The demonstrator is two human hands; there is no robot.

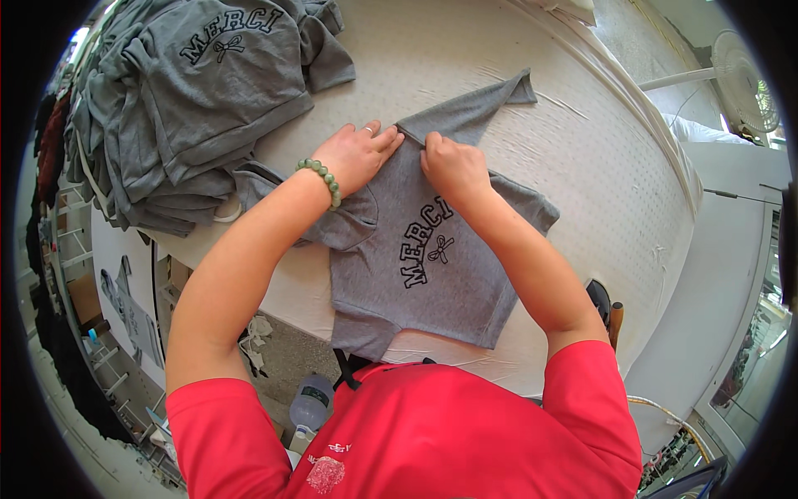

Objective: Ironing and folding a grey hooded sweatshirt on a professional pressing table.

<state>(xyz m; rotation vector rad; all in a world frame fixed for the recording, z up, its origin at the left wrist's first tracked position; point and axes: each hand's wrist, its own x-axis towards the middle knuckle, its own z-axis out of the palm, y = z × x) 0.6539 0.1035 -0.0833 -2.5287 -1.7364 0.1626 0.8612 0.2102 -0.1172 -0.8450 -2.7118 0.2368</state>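
A grey sweatshirt [366, 270] with dark arched lettering and a small bow lies spread in front of me, its print turned sideways. My left hand [349, 156], with a green bead bracelet [322, 176] at the wrist, rests on the cloth near a seam with its fingers stretched out. Just right of those fingertips, my right hand [455, 169] is closed, pinching the fabric at the same seam. Beyond both hands a pointed flap [474, 106] of the garment reaches toward the far right. My palms and forearms cover part of the cloth.
Matching grey sweatshirts [212, 108] are heaped on the far left of the pale padded table [615, 191]. An iron [602, 301] with a wooden handle sits by my right elbow. A white fan [740, 81] stands beyond the table, and a plastic bottle [311, 402] is below its near edge.
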